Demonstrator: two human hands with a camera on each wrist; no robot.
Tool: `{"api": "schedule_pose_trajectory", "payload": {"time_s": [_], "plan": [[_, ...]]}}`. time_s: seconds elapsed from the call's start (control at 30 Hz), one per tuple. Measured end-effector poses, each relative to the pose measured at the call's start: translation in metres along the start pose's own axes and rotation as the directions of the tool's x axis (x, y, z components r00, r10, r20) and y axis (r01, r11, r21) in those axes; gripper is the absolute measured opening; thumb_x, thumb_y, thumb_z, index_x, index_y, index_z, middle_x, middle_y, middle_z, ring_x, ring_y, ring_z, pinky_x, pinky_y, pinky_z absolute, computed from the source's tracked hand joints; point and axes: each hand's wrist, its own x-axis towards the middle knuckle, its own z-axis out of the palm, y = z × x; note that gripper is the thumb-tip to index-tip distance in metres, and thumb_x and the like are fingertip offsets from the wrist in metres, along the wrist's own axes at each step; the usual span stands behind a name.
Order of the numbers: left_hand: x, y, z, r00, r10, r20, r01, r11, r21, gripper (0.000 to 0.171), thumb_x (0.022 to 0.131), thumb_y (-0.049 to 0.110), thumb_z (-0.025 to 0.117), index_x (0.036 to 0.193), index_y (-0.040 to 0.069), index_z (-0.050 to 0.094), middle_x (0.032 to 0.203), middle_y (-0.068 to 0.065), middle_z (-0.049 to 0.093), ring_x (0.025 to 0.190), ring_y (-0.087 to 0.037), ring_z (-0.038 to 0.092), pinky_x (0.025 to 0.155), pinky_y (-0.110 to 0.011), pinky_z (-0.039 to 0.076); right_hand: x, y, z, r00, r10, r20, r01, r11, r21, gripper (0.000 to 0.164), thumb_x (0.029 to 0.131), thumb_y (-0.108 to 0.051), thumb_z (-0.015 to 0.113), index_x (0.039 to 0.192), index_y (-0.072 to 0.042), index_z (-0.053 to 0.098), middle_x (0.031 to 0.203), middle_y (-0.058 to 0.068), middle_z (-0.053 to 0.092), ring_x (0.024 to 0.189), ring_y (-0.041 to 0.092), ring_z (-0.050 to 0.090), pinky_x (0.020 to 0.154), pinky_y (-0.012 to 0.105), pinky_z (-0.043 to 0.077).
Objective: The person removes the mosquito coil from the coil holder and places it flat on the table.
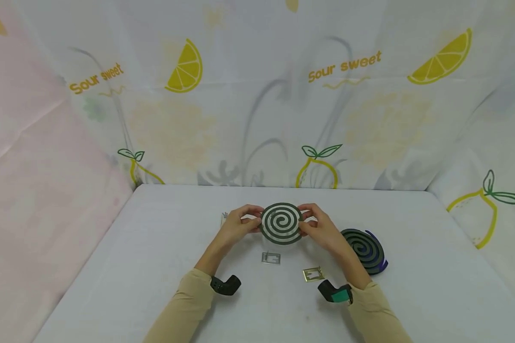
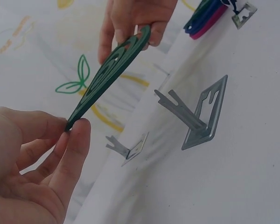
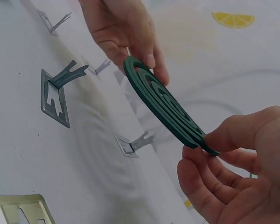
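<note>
Both hands hold a dark green mosquito coil (image 1: 281, 220) up above the table, its spiral face toward the head camera. The left hand (image 1: 237, 228) pinches the coil's left edge between thumb and fingers. At the opposite edge, the right hand (image 1: 323, 232) pinches it the same way. In the wrist views the coil (image 3: 161, 105) appears tilted, seen nearly edge-on. Below it on the table is a silver metal coil stand (image 2: 196, 126) with a raised forked prong. A gold stand (image 1: 307, 278) lies nearer the right wrist.
Beside the right forearm lies a stack of coils (image 1: 360, 247), dark green on top with blue-purple below. Another silver stand (image 1: 224, 218) shows partly behind the left hand. The white table (image 1: 154, 267) meets a printed cloth backdrop (image 1: 240, 119) at its far edge.
</note>
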Motion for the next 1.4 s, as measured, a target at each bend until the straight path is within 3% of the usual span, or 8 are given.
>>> {"api": "schedule_pose_trajectory", "payload": {"time_s": [0.47,0.9,1.4], "plan": [[0.002,-0.007,0.016,1.000,0.023,0.019,-0.023,0.999,-0.035,0.033,0.090,0.003,0.061,0.123,0.000,0.057,0.115,-0.019,0.054,0.084,-0.010,0.065,0.077,-0.025,0.056,-0.010,0.001,-0.013,1.000,0.022,0.006,-0.022,0.999,-0.033,0.036,0.096,-0.005,0.050,0.130,0.002,0.042,0.105,0.021,0.049,0.071,0.013,0.061,0.071,0.034,0.056],[0.006,-0.002,0.024,1.000,0.019,0.025,-0.017,0.999,-0.049,0.033,0.090,0.003,0.061,0.123,0.000,0.057,0.115,-0.019,0.055,0.083,-0.010,0.064,0.076,-0.025,0.056,-0.009,0.002,-0.023,1.000,0.022,0.005,-0.022,0.999,-0.031,0.037,0.094,-0.003,0.049,0.130,0.003,0.041,0.106,0.023,0.051,0.071,0.013,0.060,0.068,0.026,0.054],[0.012,0.004,0.037,0.999,0.028,0.026,-0.026,0.998,-0.060,0.032,0.090,0.004,0.061,0.122,0.001,0.058,0.114,-0.018,0.055,0.082,-0.010,0.064,0.077,-0.027,0.057,-0.014,0.001,-0.042,1.000,0.010,0.028,-0.008,0.999,-0.037,0.039,0.094,-0.003,0.050,0.131,0.004,0.039,0.109,0.026,0.049,0.073,0.014,0.061,0.068,0.026,0.055]]}}
